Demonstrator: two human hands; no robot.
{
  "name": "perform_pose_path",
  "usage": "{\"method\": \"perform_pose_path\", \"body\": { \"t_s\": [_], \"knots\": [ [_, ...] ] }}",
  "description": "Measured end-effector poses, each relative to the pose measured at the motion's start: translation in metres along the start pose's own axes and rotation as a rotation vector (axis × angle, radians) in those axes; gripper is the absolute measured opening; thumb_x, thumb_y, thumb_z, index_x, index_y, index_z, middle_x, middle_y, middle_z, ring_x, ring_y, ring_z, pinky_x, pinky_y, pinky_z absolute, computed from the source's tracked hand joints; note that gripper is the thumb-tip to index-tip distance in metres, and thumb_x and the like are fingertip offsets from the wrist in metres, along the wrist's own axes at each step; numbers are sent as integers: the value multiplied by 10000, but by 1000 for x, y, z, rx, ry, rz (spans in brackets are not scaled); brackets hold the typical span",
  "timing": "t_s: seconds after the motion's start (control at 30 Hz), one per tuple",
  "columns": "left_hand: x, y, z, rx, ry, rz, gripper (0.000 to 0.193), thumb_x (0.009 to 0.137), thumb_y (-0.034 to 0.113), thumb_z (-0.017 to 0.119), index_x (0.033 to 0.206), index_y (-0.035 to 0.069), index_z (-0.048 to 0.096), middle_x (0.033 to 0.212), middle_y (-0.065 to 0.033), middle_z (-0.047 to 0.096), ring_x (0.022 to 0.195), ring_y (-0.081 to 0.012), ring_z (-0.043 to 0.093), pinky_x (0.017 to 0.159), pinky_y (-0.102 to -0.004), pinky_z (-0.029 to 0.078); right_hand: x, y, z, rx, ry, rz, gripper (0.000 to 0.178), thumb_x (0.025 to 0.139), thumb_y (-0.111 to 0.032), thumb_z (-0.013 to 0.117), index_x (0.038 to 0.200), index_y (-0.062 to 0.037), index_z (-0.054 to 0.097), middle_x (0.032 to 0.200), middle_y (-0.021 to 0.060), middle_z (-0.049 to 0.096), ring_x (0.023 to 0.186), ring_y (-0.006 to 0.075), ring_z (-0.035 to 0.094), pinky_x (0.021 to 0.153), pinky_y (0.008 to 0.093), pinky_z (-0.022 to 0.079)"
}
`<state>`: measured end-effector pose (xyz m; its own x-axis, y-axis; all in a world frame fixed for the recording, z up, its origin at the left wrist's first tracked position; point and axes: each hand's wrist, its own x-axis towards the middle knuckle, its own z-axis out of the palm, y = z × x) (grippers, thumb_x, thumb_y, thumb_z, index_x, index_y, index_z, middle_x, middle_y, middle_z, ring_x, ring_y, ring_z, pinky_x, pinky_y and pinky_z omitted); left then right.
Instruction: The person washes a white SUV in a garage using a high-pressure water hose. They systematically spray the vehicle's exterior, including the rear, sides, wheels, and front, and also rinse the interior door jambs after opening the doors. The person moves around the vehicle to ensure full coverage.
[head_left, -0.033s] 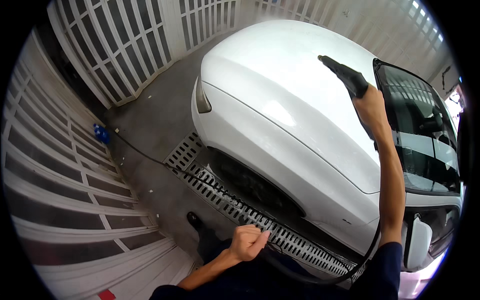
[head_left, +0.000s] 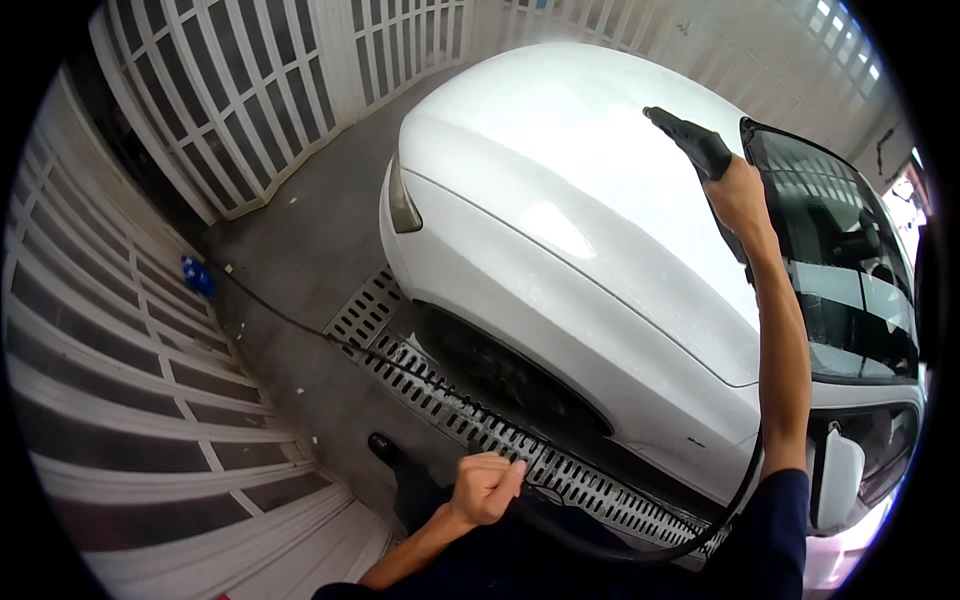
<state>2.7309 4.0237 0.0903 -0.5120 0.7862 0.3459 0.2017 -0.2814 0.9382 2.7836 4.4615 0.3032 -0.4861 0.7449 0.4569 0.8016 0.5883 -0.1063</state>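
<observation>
My right hand (head_left: 740,197) is closed round the grip of a black pressure washer gun (head_left: 695,145), held over the hood of a white car (head_left: 560,150). The gun's short nozzle points toward the far left, above the hood. From beneath the right forearm a black hose (head_left: 690,550) curves down and back toward my left hand (head_left: 487,488). That hand is in a fist low in front of me, with the hose coming out beside its thumb; the fingers hide the gripped part. White glare and wet marks show on the hood.
The hose trails left across a slotted metal floor grate (head_left: 365,310) beside the front wheel (head_left: 500,365). A blue object (head_left: 197,275) lies by the white slatted panels (head_left: 150,370) at left. The windshield (head_left: 820,210) and side mirror (head_left: 840,483) are on the right.
Both hands keep their grips. The gun has shifted slightly to the right in view, and my left fist slightly to the left. The whole scene has moved a little.
</observation>
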Motion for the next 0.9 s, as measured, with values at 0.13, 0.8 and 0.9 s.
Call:
{"method": "perform_pose_path", "body": {
  "t_s": [0.13, 0.8, 0.9],
  "knots": [
    [-2, -15, -126, 139, 205, -52, 420, 913, 52, 514, 498, -2, 553, 460, -88, 506, 374, -216, 438, 448, -340, 347, 94, -43, 23, -34, 27, 338, 292, 803, -88, 577, 983, 125, 661, 890, 292, 702, 830, 407, 721, 740, 445, 572],
    [217, -116, -511, 128, 99, 147, 378, 833, -9, 534, 460, 50, 522, 434, -51, 436, 375, -216, 383, 444, -340, 284, 184, -337, 87, 396, -314, 301, 143, 810, -109, 666, 808, -40, 541, 604, 10, 534, 478, 98, 533, 445, 246, 424],
    [291, -150, -548, 39, 86, 104, 387, 849, 21, 513, 462, 38, 518, 434, -48, 432, 396, -210, 389, 467, -338, 296, 176, -421, 114, 421, -317, 364, 172, 812, -71, 667, 879, -21, 516, 634, 7, 527, 482, 88, 497, 444, 249, 417]
  ]
}}
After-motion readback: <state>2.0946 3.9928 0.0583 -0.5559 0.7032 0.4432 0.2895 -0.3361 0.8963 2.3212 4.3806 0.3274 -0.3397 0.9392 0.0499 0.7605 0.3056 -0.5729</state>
